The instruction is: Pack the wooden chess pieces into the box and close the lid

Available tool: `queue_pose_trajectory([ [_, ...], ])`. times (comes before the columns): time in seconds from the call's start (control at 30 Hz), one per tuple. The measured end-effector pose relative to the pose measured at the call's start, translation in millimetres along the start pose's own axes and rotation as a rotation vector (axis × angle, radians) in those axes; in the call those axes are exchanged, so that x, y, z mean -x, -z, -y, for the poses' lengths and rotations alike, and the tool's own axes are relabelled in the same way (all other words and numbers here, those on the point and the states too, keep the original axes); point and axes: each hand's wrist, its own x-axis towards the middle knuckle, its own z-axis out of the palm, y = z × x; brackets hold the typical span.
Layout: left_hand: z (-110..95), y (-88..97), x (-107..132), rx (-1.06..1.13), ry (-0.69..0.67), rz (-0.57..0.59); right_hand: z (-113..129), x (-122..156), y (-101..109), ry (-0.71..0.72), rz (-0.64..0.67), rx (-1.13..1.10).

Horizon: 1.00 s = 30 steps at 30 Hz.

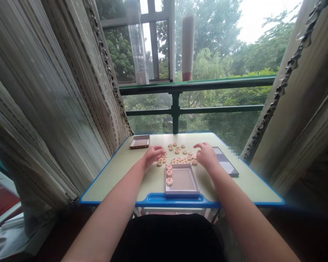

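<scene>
Several round wooden game discs (180, 153) with red marks lie scattered on a small pale table (126, 171) with a blue rim. My left hand (153, 155) rests at the left edge of the pile, fingers curled over the discs there. My right hand (206, 154) hovers over the right edge of the pile, fingers bent and apart. A shallow grey box tray (183, 181) sits in front of the pile, with three discs (169, 174) lined along its left wall.
A brown box lid (139, 142) lies at the table's far left. A dark phone (225, 162) lies right of my right hand. Curtains hang on both sides; a green railing (196, 85) and window stand behind the table.
</scene>
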Motion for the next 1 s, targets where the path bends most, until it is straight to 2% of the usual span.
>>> queue_pose_trajectory([
  [0.1, -1, -7.1, 0, -0.001, -0.046, -0.061, -7, -1, -1, -0.029, 0.168, 0.085],
  [0.2, 0, -10.2, 1, -0.014, -0.071, -0.111, -7, 2, -4, -0.012, 0.250, 0.134],
  [0.33, 4, -8.4, -1, -0.039, -0.103, -0.153, -6, 5, -6, -0.025, 0.309, 0.154],
  [0.53, 14, -4.2, -4, -0.121, -0.124, -0.148, -1, 5, -4, -0.014, 0.357, 0.116],
  [0.6, 15, -1.5, -6, -0.148, -0.130, -0.210, 3, 6, -2, -0.002, 0.375, 0.084],
  [0.8, 14, 9.5, -8, -0.284, -0.230, -0.500, 6, 8, 2, 0.013, 0.411, -0.009],
  [1.0, 16, 9.7, -7, -0.404, -0.252, -0.514, 1, 9, 2, 0.085, 0.533, -0.118],
])
